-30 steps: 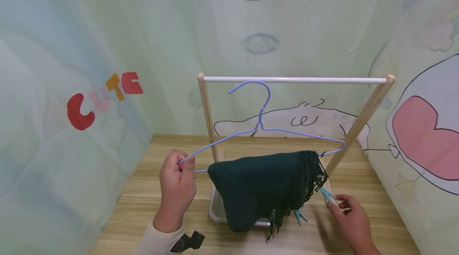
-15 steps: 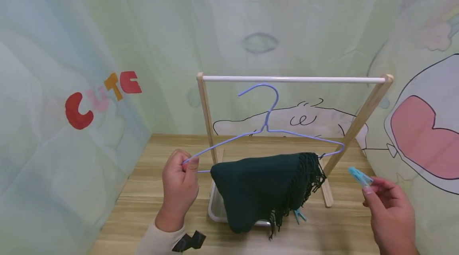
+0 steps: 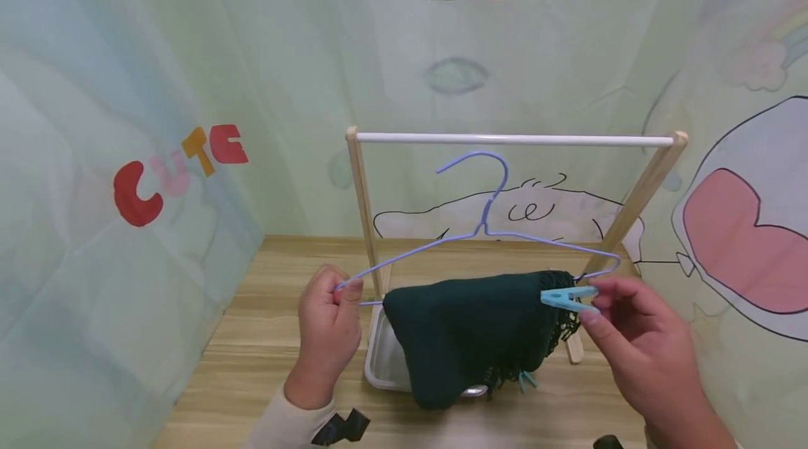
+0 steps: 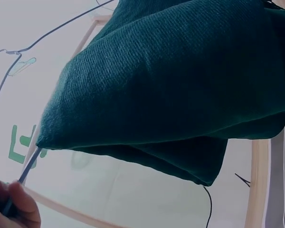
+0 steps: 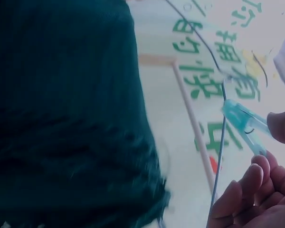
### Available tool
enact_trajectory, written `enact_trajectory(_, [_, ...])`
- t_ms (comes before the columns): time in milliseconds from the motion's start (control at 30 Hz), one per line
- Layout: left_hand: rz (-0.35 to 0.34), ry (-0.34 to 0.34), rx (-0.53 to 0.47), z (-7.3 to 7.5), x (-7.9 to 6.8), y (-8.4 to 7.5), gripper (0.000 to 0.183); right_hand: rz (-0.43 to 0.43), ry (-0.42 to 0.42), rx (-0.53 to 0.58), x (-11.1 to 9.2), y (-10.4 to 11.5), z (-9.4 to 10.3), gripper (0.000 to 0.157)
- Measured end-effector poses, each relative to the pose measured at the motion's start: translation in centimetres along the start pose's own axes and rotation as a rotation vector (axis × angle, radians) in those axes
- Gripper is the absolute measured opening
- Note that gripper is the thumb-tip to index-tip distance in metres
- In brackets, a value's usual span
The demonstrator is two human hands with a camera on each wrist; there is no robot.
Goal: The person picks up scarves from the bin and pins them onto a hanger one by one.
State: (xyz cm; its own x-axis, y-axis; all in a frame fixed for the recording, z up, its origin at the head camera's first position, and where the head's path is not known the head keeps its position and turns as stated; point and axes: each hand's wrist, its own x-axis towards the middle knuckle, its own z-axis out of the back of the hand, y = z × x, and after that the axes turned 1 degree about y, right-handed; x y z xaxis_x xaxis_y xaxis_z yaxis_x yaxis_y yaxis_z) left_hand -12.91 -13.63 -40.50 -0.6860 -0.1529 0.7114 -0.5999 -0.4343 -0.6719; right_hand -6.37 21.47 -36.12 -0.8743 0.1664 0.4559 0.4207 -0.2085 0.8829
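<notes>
My left hand grips the left corner of a blue wire clothes hanger, hook upward. Folded over the hanger's lower bar is a dark green scarf with fringe at its right end. Between thumb and fingers, my right hand pinches a light blue clothespin, whose tip overlaps the scarf's upper right corner in the head view. In the right wrist view the clothespin stands apart from the scarf. The left wrist view shows the scarf hanging beside the left hand.
Behind the hanger stands a wooden rack with a white rail. A pale tray sits partly hidden under the scarf on the wood-grain table. Another blue clothespin lies near the tray's right. Printed cloth encloses the back and sides.
My right hand has picked the clothespin up from beside the scarf's lower right and brought it up to the scarf's upper right corner. Hanger, scarf and left hand have shifted slightly right.
</notes>
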Motion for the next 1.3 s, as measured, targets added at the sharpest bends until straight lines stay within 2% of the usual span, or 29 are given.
enact_trajectory(167, [-0.029,0.012,-0.024,-0.6,-0.1,-0.4,0.039,0.118,0.111,-0.229,0.6,1.5,-2.0,0.038])
enact_trajectory(333, [-0.052,0.012,-0.038,-1.2,-0.4,-0.7,0.040,0.237,0.217,-0.263,1.1,2.0,-4.4,0.035])
enact_trajectory(467, [-0.069,0.030,-0.051,-1.5,-0.6,-1.1,0.040,0.292,0.314,-0.270,1.6,1.9,-6.5,0.027])
enact_trajectory(633, [-0.058,0.057,-0.049,-1.7,-0.8,-1.4,0.041,0.289,0.434,-0.263,2.2,1.9,-8.6,0.020])
enact_trajectory(833, [-0.018,0.112,-0.062,-1.6,-1.1,-1.9,0.040,0.249,0.508,-0.320,2.9,2.2,-10.2,0.017])
enact_trajectory(933, [-0.005,0.134,-0.073,-1.7,-1.1,-2.0,0.039,0.225,0.553,-0.382,3.3,2.5,-10.8,0.016])
enact_trajectory(1133, [-0.038,0.150,-0.080,-1.9,-1.1,-2.0,0.039,0.188,0.635,-0.553,3.8,2.9,-11.7,0.015])
enact_trajectory(1300, [-0.050,0.167,-0.101,-2.1,-1.3,-1.9,0.038,0.186,0.654,-0.643,3.7,3.0,-12.5,0.010])
